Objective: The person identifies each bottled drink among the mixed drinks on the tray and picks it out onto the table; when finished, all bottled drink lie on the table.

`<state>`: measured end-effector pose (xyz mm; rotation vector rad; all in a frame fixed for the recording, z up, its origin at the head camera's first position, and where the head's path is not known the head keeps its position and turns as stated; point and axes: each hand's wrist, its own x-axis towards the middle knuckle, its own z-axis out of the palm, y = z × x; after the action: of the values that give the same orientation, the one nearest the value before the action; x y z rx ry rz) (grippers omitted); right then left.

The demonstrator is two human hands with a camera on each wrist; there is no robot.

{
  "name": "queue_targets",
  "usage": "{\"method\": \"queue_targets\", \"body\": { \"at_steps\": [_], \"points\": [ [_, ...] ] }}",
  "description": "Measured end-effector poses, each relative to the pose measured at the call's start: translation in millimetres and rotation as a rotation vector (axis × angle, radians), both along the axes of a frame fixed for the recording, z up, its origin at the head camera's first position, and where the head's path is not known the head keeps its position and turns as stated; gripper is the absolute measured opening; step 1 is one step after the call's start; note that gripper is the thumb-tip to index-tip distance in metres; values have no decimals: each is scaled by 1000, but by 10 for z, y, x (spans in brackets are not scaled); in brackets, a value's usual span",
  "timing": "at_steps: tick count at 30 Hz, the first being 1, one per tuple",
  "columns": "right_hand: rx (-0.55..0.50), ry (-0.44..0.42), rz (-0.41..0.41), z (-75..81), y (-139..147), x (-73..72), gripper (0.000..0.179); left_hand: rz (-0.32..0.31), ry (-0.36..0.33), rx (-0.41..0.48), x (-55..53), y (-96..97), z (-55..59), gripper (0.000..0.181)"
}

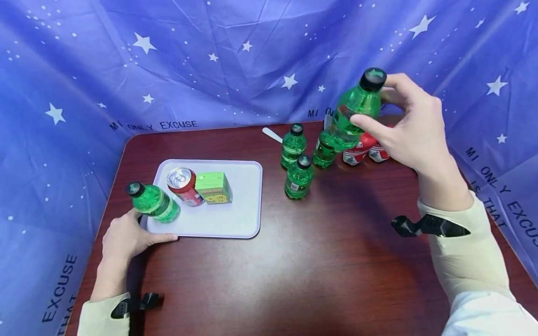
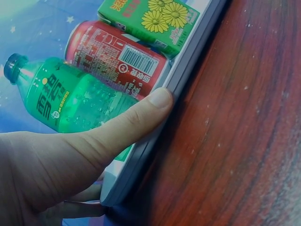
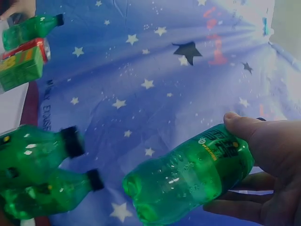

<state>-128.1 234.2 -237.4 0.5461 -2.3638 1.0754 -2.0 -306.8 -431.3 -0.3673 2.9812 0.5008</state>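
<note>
The right hand (image 1: 414, 128) held a green bottle (image 1: 353, 114) in the air at about 1 o'clock over the tabletop (image 1: 328, 261), its grip curled round the bottle's upper part, thumb in front and fingers behind, the bottle tilted. Below it stood three more green bottles (image 1: 299, 177), with two red cans (image 1: 359, 149) just beside them at 3 o'clock. The left hand (image 1: 123, 238) held the near-left corner of the tray (image 1: 244, 205), its grip pinching the rim with the thumb (image 2: 141, 117) pressed along the edge. On the tray, at 9 o'clock, stood a bottle (image 1: 153, 201), a can (image 1: 185, 185) and a carton (image 1: 213, 187), close in a row.
</note>
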Motion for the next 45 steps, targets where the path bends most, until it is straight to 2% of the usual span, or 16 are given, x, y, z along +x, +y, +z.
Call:
{"method": "queue_targets", "body": {
  "at_steps": [8, 14, 20, 26, 32, 37, 45],
  "points": [
    [40, -63, -23, -262, 180, 120, 56, -6, 10, -4, -9, 15, -2, 120],
    [91, -110, -22, -494, 263, 119, 58, -1, 4, 0, -5, 3, 4, 121],
    [67, -195, 26, -685, 262, 93, 55, 10, 0, -7, -6, -16, 23, 121],
    [85, -258, 25, -866, 285, 70, 55, 7, -3, -2, -7, -4, 8, 122],
    [103, -308, 58, -1006, 294, 71, 52, 15, -4, -2, 7, -3, -8, 123],
    [83, -381, 68, -1111, 301, 61, 51, 12, 5, -1, 10, -6, -14, 122],
    [135, -434, 47, -1159, 276, 90, 49, 16, -2, 9, 19, 6, -23, 123]
  ]
}}
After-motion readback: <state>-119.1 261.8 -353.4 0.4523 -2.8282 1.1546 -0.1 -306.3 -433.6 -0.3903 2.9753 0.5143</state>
